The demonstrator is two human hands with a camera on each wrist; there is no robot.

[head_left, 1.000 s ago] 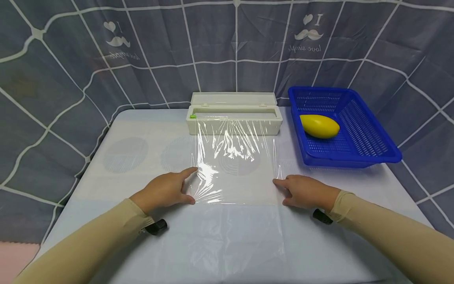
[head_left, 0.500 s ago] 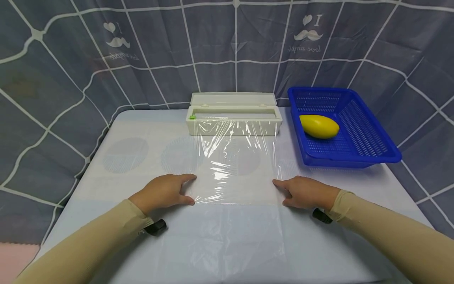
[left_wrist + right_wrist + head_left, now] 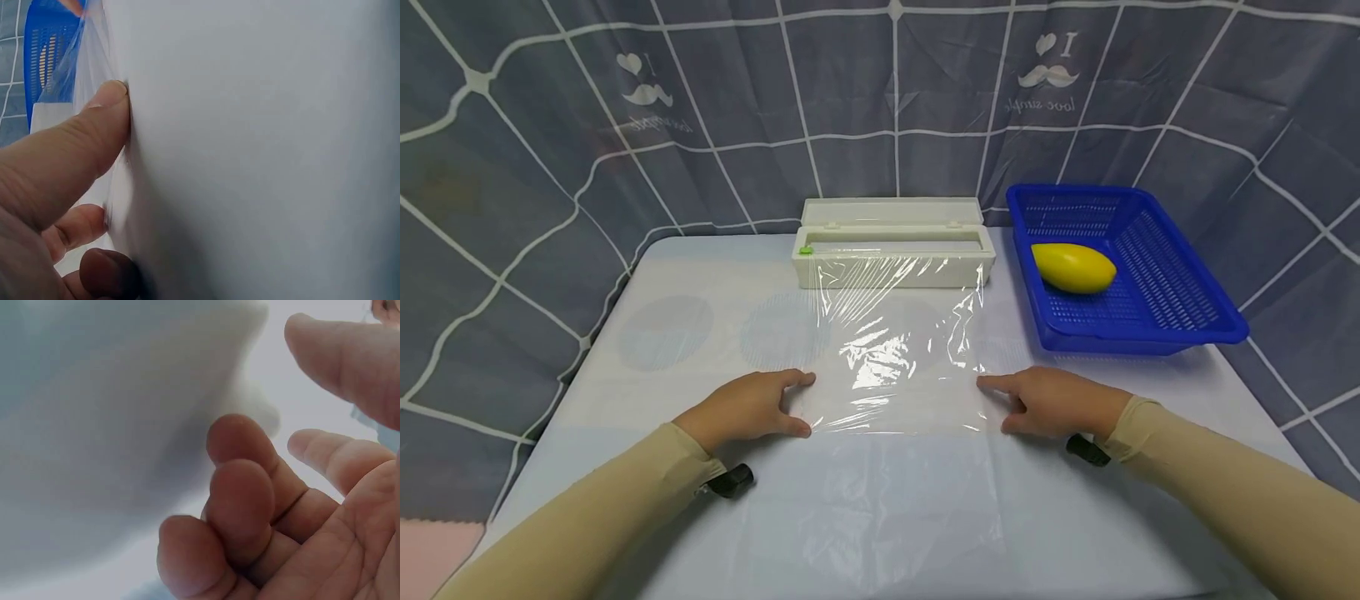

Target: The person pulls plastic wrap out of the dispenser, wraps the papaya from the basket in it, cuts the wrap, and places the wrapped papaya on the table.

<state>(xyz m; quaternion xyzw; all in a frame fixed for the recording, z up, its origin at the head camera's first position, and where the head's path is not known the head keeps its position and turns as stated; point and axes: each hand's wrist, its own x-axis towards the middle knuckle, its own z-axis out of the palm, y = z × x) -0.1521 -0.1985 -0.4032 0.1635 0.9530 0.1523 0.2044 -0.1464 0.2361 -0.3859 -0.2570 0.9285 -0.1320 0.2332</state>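
A sheet of clear cling film [image 3: 895,367] runs from the open white dispenser box [image 3: 895,250] towards me and lies slack and wrinkled on the pale table [image 3: 880,517]. My left hand [image 3: 807,405] rests at the film's near left corner. Its thumb [image 3: 115,94] presses down at the film edge [image 3: 94,44]. My right hand [image 3: 992,406] lies at the near right corner, index finger pointing along the film's edge. In the right wrist view its other fingers [image 3: 240,487] hang loosely curled over the table [image 3: 112,425], with nothing seen in them.
A blue plastic basket [image 3: 1150,337] stands at the back right with one yellow oval fruit [image 3: 1072,267] in it. A grey checked curtain [image 3: 550,167] closes off the table's back and sides. Faint round patterns [image 3: 662,329] mark the tablecloth at the left.
The film, stretched taut and slightly raised a second ago, has sunk onto the table and gone slack, its right edge crumpling inward. Both hands have stayed almost where they were.
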